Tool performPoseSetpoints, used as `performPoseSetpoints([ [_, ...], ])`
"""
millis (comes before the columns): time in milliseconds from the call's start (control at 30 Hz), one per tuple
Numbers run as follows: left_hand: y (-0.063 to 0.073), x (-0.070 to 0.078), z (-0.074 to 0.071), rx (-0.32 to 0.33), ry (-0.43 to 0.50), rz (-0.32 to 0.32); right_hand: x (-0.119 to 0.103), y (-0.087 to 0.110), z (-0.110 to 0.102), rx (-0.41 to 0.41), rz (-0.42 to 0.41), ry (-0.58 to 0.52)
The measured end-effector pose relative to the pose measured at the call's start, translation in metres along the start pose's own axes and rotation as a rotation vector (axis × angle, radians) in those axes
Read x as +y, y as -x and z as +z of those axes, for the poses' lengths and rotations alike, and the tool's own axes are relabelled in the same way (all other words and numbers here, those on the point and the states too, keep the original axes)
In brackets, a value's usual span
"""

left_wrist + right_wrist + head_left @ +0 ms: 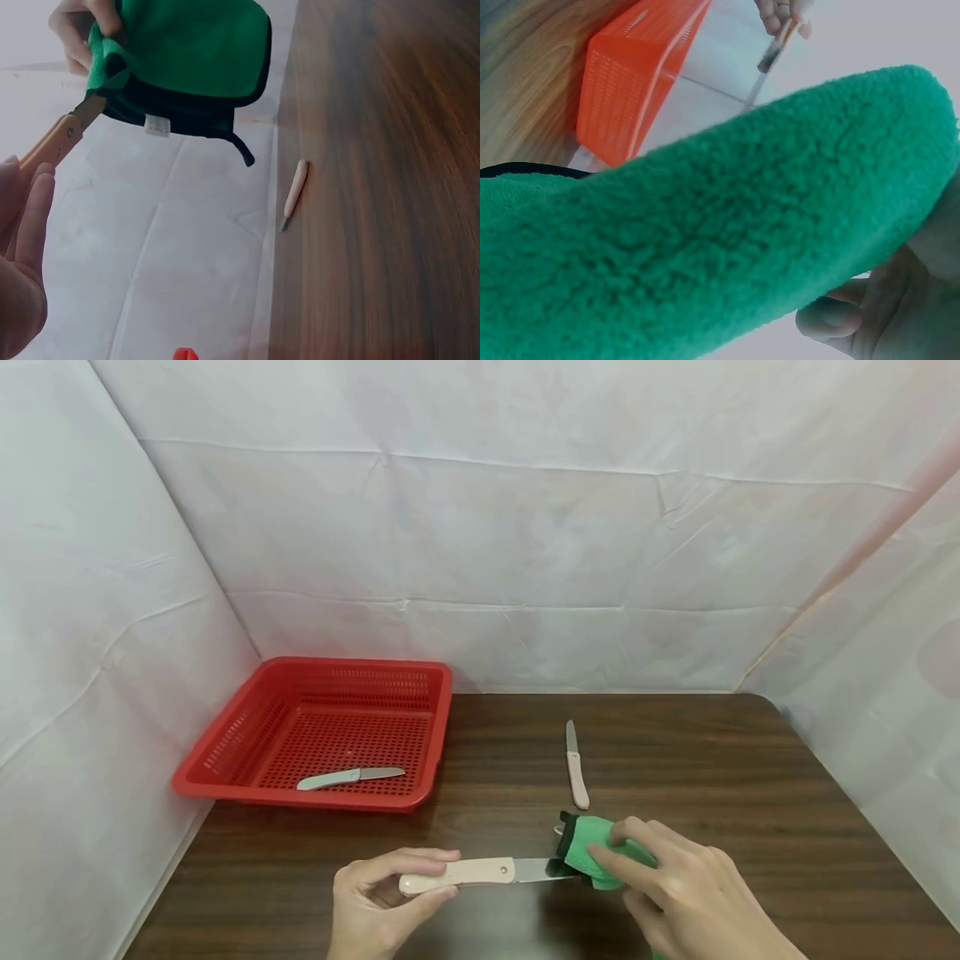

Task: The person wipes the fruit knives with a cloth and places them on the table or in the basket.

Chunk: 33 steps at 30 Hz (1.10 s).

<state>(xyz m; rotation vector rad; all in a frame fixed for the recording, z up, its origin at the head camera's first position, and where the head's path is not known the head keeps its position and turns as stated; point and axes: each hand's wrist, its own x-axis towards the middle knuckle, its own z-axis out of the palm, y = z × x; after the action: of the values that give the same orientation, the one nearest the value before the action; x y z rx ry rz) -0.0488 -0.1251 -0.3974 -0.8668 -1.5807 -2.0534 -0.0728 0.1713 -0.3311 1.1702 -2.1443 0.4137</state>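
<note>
A folding knife with a pale pink handle [480, 871] lies level in my left hand [378, 897], pinched by the handle between thumb and fingers. Its blade [534, 870] points right, and the tip is hidden in a green cloth with black edging [592, 852]. That cloth is gripped by my right hand [675, 881], folded about the blade's end. In the left wrist view the cloth [195, 45] hangs down with a small white tag. Fuzzy green cloth [727, 217] fills most of the right wrist view.
A red plastic basket [311, 802] stands at the left of the dark wooden table [697, 760], holding an unfolded knife with a pale handle [330, 779]. Beyond my right hand lies another unfolded knife [576, 777]. White sheeting [525, 543] encloses the back and sides.
</note>
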Motion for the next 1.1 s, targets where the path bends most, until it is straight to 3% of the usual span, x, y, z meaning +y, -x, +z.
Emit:
performPoseSetpoints([
  [333,-0.004,-0.002,0.004,-0.008,-0.014,-0.034,-0.002,-0.011,-0.006,0.021,-0.018,0.001],
  [700,-0.011,-0.008,0.018,-0.014,-0.032,-0.041,-0.012,-0.025,0.003,0.000,-0.077,-0.044],
  [1100,-0.012,-0.006,0.020,0.022,-0.024,-0.032,-0.014,-0.022,0.009,-0.010,-0.094,-0.026],
])
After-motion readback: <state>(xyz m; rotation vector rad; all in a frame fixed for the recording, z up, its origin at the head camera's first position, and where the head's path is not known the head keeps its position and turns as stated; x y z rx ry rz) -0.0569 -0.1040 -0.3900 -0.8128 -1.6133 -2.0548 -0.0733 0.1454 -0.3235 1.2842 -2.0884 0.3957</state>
